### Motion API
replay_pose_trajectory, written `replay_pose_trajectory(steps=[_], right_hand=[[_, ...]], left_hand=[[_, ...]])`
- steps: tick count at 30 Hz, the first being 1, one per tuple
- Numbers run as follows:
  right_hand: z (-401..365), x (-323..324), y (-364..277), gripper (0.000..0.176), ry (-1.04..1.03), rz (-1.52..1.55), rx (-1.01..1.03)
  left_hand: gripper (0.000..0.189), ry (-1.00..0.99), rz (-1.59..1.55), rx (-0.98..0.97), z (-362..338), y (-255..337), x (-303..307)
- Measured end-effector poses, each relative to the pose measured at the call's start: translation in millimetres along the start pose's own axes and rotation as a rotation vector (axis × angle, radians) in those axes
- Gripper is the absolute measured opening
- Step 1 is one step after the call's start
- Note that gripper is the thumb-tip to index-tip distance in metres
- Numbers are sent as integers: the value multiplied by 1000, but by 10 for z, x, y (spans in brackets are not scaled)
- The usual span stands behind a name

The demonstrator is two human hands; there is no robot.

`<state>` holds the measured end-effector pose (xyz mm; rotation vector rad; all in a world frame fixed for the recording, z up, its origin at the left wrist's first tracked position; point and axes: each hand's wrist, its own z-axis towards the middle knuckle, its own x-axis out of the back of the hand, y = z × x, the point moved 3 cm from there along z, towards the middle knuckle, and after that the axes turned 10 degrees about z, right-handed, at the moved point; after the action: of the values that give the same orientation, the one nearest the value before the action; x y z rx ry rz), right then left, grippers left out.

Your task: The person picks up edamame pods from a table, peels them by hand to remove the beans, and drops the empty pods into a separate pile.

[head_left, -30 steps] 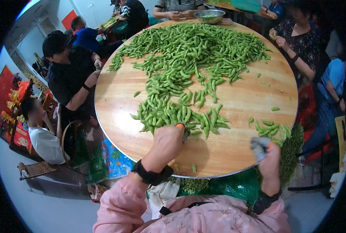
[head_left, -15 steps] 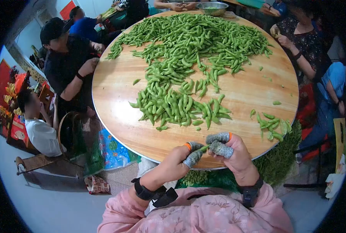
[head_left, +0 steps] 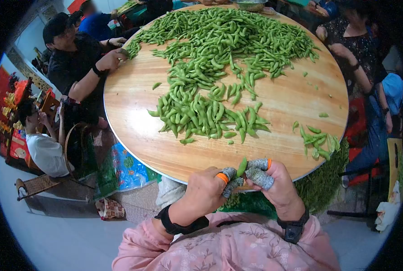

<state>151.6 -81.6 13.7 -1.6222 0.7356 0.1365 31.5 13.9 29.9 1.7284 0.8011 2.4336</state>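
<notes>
A single green soybean pod (head_left: 242, 167) stands upright between my two hands, just past the table's near edge. My left hand (head_left: 206, 189) is closed, its grey-sleeved thumb and index finger pinched at the pod's lower end. On the other side, my right hand (head_left: 277, 183) is closed too, with grey finger sleeves pressed against the pod. Orange bands show on the finger sleeves of both hands. A large heap of soybean pods (head_left: 210, 54) covers the far part of the round wooden table (head_left: 138, 104), with a smaller spread of pods (head_left: 201, 113) reaching toward me.
Some pods and opened shells (head_left: 316, 142) lie near the right edge. Beneath that edge is a pile of green plant matter (head_left: 325, 189). People sit around the table, including a person in black (head_left: 75, 63) at left. A metal bowl (head_left: 251, 4) stands at the far edge.
The pod now stands higher and shows more between my fingertips. My left hand has turned, its back more upward. The person at left has reached to the pods at the table edge.
</notes>
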Motion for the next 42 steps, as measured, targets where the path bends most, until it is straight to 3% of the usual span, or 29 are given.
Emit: replay_pose_trajectory(steps=[11,18,20,24,26,30,32,35,38,42], right_hand=[[21,16,52,6,22,-53,75],[73,24,99,7,-5,38,112],[73,23,100,8,-25,75,93],[93,51,191,6,-55,201,74],[93,-1,184,6,-49,246,77],[91,-2,143,5,0,165,68],[78,4,106,4,-7,70,48],[57,22,70,5,-33,-79,66],[62,41,85,5,-65,-120,131],[58,6,83,5,-104,-109,146]], left_hand=[[34,15,167,-171,-7,29,8],[29,-22,116,-154,-19,-6,-16],[7,-3,-317,-27,-32,-47,-101],[10,-13,-631,61,-68,-104,-217],[14,-106,-1290,398,-164,-177,-363],[19,-157,-1127,309,-80,-123,-236],[21,48,-773,177,-23,-51,-198],[19,20,-689,74,36,-20,-119],[16,-148,-908,213,30,-92,-130],[10,-140,-703,190,15,-90,-139]])
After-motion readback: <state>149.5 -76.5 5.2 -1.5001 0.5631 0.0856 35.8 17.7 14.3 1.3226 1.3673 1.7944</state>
